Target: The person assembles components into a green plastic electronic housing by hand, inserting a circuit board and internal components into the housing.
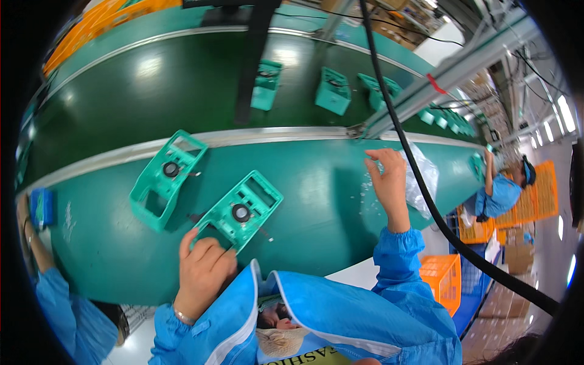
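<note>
Left hand: the left hand [204, 267] lies with curled fingers on the near end of a green plastic housing [240, 210] on the green table [316, 225], pressing it, not closed around it.
Right hand: the right hand [386, 176] is further right, fingers pinched on a clear plastic bag [423, 179].
Second housing: another green housing [165, 177] lies just left, near the conveyor belt [182, 91].

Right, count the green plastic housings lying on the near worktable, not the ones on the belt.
2. One housing lies to the left near the metal rail, untouched. The other housing sits nearer the person, with the left hand on its lower end. None seem hidden.
</note>
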Tool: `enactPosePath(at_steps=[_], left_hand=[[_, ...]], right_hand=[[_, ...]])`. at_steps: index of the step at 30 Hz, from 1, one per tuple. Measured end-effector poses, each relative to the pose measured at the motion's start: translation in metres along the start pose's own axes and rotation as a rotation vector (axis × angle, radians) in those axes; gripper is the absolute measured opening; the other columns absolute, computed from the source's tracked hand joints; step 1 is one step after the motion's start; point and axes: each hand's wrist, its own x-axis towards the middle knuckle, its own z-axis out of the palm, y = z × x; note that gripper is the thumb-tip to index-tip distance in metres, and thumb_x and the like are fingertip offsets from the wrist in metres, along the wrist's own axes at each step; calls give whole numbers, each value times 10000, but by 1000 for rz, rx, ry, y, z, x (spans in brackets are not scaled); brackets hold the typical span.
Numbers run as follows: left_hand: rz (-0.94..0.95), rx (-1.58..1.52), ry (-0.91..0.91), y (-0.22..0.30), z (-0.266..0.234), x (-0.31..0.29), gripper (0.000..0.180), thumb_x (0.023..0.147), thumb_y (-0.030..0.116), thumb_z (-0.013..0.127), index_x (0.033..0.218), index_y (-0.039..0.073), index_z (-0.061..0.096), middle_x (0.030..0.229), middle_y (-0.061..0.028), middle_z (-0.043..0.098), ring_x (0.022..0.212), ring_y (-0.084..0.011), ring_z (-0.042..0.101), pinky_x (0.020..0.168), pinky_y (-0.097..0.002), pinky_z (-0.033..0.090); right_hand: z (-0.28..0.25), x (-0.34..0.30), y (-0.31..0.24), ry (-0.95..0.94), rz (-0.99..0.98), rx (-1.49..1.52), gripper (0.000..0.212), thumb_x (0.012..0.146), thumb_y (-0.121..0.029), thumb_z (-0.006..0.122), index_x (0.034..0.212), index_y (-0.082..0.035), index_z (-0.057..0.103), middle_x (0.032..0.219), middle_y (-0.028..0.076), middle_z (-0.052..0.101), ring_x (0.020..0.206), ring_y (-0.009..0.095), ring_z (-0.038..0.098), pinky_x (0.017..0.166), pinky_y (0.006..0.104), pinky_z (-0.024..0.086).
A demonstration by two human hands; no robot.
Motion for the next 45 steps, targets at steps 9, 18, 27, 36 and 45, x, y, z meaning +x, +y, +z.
enactPosePath(at_steps=[9,18,27,36,45], left_hand=[[-36,89,-32,0,1,2,213,720,56,747,919,109,689,825,-8,601,940,-201,636,1139,-540,361],[-46,105,-61,-1,-1,1,228,716,56,746,930,103,684,840,-14,609,945,-208,632,1141,-547,358],[-48,113,-72,-1,0,0,224,728,59,741,939,110,685,837,-13,608,930,-205,639,1151,-546,347],[-66,112,-64,0,0,1,208,732,54,735,925,112,684,830,-12,605,928,-200,644,1153,-537,349],[-104,123,-75,1,-7,0,191,741,76,753,916,118,688,875,-13,639,957,-204,645,1135,-530,380]], right_hand=[[3,-21,82,14,154,77,62,837,-100,768,887,-75,742,863,87,705,900,320,647,813,442,476],[26,-12,88,-35,174,-37,75,813,-130,787,879,-117,755,894,58,702,920,307,630,861,441,448],[25,-11,87,60,32,-83,79,793,-138,798,856,-121,754,877,44,691,940,283,620,891,435,435],[26,-13,86,56,18,-133,75,779,-139,801,845,-124,768,870,20,698,967,271,625,931,431,427],[27,-10,76,89,-135,-273,61,773,-145,797,814,-130,755,877,26,697,1026,290,611,963,469,406]])
